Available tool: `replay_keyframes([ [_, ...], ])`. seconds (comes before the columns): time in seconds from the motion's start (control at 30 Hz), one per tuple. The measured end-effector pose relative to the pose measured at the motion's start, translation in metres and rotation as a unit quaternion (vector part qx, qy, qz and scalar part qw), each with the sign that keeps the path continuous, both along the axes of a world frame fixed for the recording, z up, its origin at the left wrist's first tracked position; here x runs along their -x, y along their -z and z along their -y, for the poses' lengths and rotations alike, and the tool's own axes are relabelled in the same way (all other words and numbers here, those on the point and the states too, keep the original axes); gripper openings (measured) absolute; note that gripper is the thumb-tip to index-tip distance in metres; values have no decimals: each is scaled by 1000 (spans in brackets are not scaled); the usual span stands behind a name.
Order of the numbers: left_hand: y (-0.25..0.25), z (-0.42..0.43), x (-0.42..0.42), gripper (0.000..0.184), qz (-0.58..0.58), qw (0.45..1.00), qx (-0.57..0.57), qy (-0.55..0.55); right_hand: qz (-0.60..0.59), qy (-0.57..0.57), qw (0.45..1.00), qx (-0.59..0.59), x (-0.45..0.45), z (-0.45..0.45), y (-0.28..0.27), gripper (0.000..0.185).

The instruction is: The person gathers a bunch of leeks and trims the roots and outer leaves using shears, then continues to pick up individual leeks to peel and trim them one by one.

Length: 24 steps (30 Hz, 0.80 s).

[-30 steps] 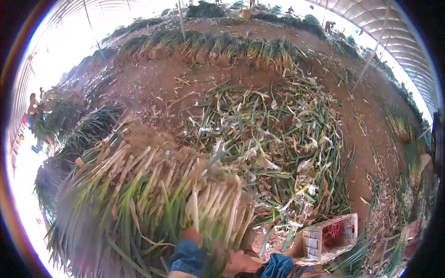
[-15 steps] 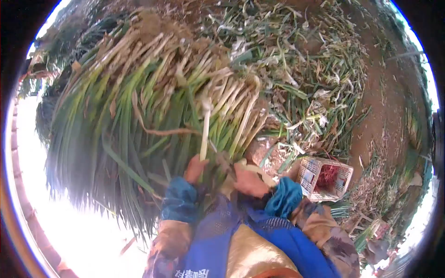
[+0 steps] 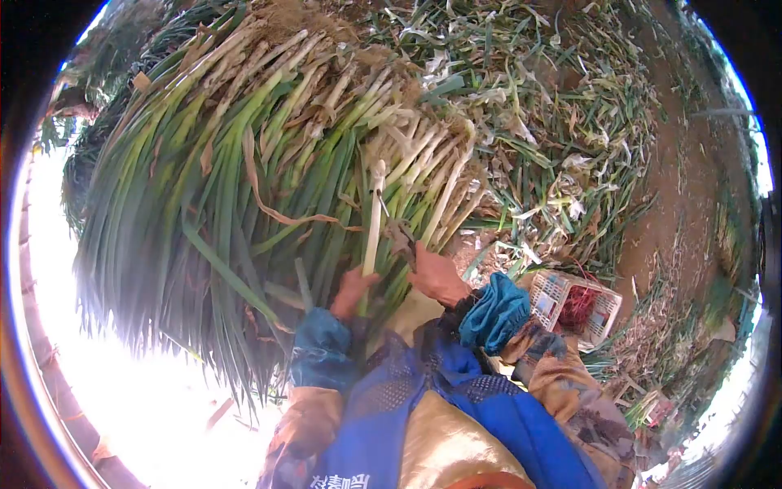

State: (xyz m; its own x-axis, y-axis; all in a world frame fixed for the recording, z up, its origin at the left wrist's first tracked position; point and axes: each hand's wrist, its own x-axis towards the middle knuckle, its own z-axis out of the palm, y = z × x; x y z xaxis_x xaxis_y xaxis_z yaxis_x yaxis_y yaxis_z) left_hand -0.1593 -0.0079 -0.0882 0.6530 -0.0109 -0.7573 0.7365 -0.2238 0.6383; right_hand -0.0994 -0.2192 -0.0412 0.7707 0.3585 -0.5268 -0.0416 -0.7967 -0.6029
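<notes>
One slender white-and-green stalk [image 3: 373, 232], pale end toward twelve o'clock, is clamped in the left grip [image 3: 355, 290] near the centre, a slim dark tool [image 3: 401, 235] is clamped in the right grip [image 3: 438, 278] at the stalk's four o'clock, and a broad heap of green-leaved stalks [image 3: 228, 187] is spread toward ten o'clock.

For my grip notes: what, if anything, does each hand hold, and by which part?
The left hand holds a pale stalk by its shaft, away from the far end; the right hand holds a dark tool, gripped part unclear.
</notes>
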Motion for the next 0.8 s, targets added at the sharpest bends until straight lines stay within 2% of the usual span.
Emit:
replay_keyframes([
  [0.1,-9,-1,3,30,-13,998,47,-33,11,12,998,54,-14,-6,13,40],
  [0.17,-8,-7,6,29,-26,996,80,-36,-1,9,999,38,-23,-7,15,42],
  [0.27,7,-10,11,30,-20,996,82,-41,-6,-4,999,45,-20,-11,9,44],
  [0.4,25,-8,28,32,21,998,60,11,-5,-32,999,37,-3,-11,1,42],
  [0.47,34,0,38,34,23,996,91,8,8,2,999,50,-12,0,18,41],
  [0.57,57,18,32,38,60,995,75,17,23,50,997,59,-25,13,27,41],
  [0.6,53,26,22,38,65,996,57,27,21,61,996,64,-27,11,21,41],
  [0.7,58,47,-13,35,153,970,-121,148,3,38,999,33,-23,12,27,42],
  [0.8,26,55,-56,36,105,940,-178,272,-6,30,999,-21,-33,25,20,44],
])
